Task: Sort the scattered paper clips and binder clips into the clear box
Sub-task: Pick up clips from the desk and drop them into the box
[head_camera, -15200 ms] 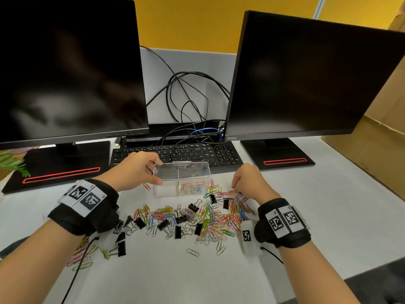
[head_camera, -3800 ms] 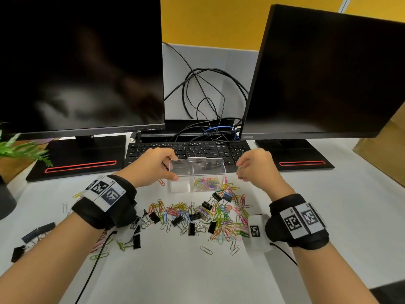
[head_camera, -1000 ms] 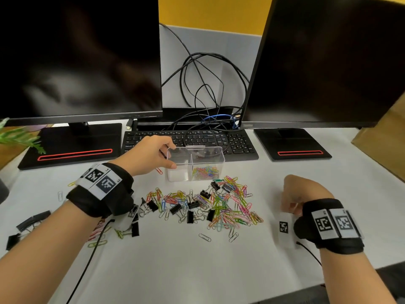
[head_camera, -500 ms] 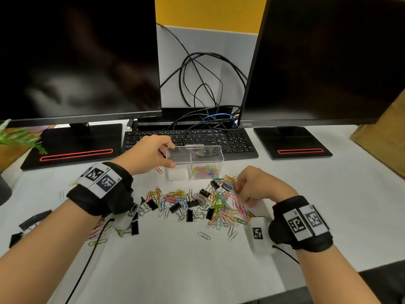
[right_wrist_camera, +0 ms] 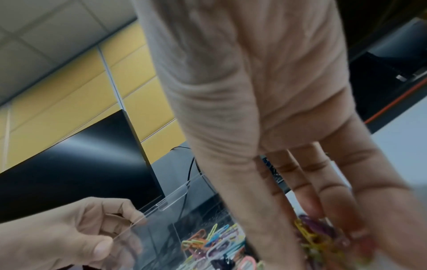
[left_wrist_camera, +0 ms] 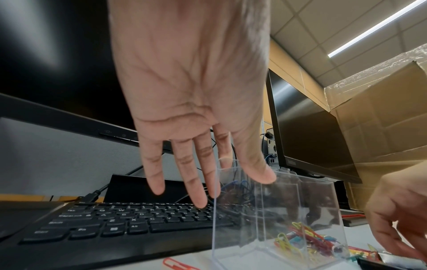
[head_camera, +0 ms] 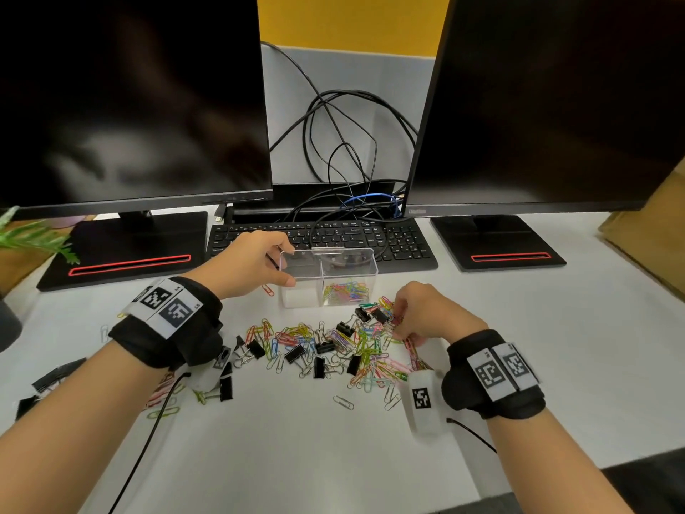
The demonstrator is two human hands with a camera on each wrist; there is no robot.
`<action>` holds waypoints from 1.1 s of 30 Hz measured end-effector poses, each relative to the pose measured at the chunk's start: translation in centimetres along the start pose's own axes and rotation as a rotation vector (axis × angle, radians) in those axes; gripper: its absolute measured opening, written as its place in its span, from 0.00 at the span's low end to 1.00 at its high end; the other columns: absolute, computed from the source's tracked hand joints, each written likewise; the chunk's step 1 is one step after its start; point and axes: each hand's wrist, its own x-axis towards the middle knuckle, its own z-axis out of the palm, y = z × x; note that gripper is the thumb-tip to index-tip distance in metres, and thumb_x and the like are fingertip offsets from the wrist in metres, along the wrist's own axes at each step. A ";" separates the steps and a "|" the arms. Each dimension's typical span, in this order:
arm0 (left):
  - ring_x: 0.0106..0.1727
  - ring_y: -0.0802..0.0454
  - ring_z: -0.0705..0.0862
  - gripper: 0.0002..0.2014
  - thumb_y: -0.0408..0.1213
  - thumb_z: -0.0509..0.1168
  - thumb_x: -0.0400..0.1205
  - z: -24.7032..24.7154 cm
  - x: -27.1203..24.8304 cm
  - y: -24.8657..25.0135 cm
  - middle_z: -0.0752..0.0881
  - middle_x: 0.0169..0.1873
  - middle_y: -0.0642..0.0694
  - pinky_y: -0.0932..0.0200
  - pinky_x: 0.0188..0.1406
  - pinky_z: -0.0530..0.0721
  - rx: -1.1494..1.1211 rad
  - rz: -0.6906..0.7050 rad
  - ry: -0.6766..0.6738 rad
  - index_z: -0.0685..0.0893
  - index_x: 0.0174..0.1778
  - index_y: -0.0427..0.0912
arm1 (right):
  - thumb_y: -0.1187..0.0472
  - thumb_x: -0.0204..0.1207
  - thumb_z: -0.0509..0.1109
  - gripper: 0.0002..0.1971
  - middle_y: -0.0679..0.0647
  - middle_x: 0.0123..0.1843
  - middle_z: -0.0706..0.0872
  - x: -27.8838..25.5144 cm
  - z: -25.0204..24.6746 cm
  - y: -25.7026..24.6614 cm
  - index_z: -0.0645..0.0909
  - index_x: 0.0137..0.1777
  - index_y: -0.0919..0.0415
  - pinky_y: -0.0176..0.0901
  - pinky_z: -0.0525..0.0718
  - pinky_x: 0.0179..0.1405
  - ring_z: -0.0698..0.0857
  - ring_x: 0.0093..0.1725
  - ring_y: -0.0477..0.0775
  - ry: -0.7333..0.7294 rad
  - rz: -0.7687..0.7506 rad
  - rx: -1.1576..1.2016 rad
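Clear plastic forms the box point(head_camera: 328, 278), which stands on the white desk point(head_camera: 333, 447) just in front of the black keyboard point(head_camera: 322, 239). In the head view its right compartment holds coloured paper clips point(head_camera: 344, 292), and nothing can be made out in the left one. The left hand point(head_camera: 252, 267) grips the box's left end, thumb on the near wall and fingers over the rim. More paper clips point(head_camera: 370, 350) and black binder clips point(head_camera: 294, 353) lie scattered just in front of the box. The right hand point(head_camera: 426, 313) rests on that pile's right edge, in front of the box and to its right, fingers curled down onto the clips.

From the left wrist, the left hand point(left_wrist_camera: 196, 102) has its thumb on the box point(left_wrist_camera: 272, 215) wall and its index finger beyond the rim.

From the right wrist, blurred, the right hand point(right_wrist_camera: 272, 113) has its fingertips point(right_wrist_camera: 360, 232) pressed together on a bunch of coloured clips, beside the box point(right_wrist_camera: 161, 235).
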 end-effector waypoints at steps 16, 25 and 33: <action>0.46 0.49 0.87 0.24 0.39 0.79 0.70 0.0 0.1 -0.4 0.85 0.45 0.48 0.47 0.53 0.87 -0.016 0.022 0.001 0.81 0.61 0.45 | 0.73 0.67 0.76 0.09 0.49 0.29 0.84 1.2 -1.1 -0.1 0.88 0.34 0.58 0.38 0.85 0.35 0.83 0.31 0.50 0.349 -0.175 0.068; 0.45 0.51 0.87 0.24 0.40 0.79 0.70 -0.2 0.1 -0.3 0.85 0.46 0.49 0.47 0.52 0.87 0.002 0.024 0.000 0.81 0.61 0.46 | 0.72 0.70 0.75 0.06 0.46 0.28 0.83 1.1 -3.5 -2.9 0.90 0.38 0.62 0.32 0.77 0.30 0.82 0.28 0.42 0.534 -0.290 0.291; 0.46 0.49 0.86 0.23 0.41 0.79 0.71 -0.1 0.0 -0.1 0.84 0.45 0.50 0.48 0.53 0.87 0.004 0.012 -0.009 0.81 0.61 0.46 | 0.71 0.70 0.76 0.06 0.50 0.36 0.89 2.6 -3.5 -5.2 0.91 0.41 0.60 0.43 0.87 0.47 0.88 0.38 0.50 0.574 -0.418 0.299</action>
